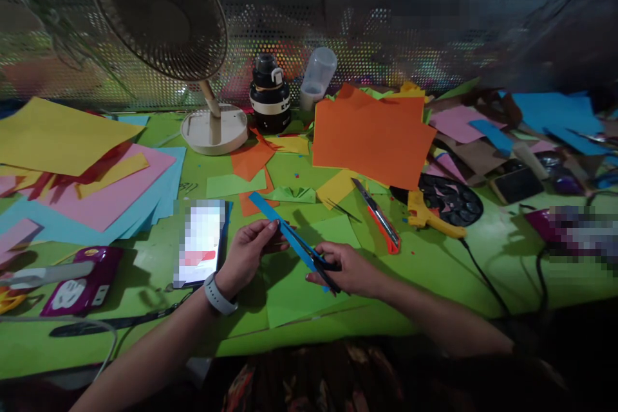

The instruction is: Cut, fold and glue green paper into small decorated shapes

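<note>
My left hand (251, 248) pinches a narrow blue paper strip (263, 207) near its middle, and the strip slants down toward the right. My right hand (345, 268) is closed around the handles of dark scissors (318, 262). The scissor blades lie along the strip, pointing up and left toward my left fingers. Whether the blades are apart or together is hard to make out. Beneath both hands a green paper sheet (290, 306) lies on the green table. A red-orange utility knife (381, 225) rests to the right of my right hand.
A lit phone (200, 241) lies left of my left hand. Behind stand a fan (215, 129), a black bottle (270, 103) and an orange paper stack (374, 135). A yellow glue gun (432, 215) with a cord sits at right. Coloured sheets (140, 183) cover the left.
</note>
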### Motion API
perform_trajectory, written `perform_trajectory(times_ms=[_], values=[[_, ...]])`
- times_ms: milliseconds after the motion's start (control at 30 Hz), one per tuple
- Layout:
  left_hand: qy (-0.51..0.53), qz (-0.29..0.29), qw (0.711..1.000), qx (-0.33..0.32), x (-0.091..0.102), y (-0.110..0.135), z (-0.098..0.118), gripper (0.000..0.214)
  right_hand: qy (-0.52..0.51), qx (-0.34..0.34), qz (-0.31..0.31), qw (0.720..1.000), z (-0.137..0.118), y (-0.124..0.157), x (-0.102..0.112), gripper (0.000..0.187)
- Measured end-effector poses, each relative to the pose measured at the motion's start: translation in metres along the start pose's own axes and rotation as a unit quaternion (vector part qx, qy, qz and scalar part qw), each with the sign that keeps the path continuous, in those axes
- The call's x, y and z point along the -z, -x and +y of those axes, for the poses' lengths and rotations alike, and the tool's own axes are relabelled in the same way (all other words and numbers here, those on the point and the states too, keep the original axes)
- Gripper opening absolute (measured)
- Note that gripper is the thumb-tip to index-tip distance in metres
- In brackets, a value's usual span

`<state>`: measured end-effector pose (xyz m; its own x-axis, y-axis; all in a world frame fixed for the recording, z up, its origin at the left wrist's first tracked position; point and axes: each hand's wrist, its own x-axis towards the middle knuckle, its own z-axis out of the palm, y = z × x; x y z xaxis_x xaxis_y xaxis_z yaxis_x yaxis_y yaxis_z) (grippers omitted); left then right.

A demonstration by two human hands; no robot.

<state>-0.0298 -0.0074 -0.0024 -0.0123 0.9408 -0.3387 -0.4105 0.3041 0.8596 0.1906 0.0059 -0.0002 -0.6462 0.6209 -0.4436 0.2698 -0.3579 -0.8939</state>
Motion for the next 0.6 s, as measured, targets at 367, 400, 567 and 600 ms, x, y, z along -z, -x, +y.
perform_trajectory(times_ms=[367, 400, 567, 600], values=[[-0.007, -0.016, 1.0, 0.0, 0.0, 0.0011, 0.0009, 0.02, -0.002, -0.003, 0.001, 1.0, -0.0014, -0.0007, -0.0004, 0.044], [-0.007, -0.016, 1.0, 0.0, -0.0003, 0.0012, 0.0013, 0.02, 0.0, -0.002, 0.002, 1.0, -0.0005, -0.0008, -0.0003, 0.044], [0.015, 0.015, 1.0, -0.01, -0.001, -0.0004, 0.004, 0.024, 0.012, -0.005, 0.001, 1.0, 0.0027, -0.0007, 0.0003, 0.044], [0.02, 0.026, 0.999, -0.013, -0.0007, -0.0011, 0.0045, 0.024, 0.016, -0.007, 0.002, 1.0, 0.0027, -0.0006, 0.0004, 0.045]])
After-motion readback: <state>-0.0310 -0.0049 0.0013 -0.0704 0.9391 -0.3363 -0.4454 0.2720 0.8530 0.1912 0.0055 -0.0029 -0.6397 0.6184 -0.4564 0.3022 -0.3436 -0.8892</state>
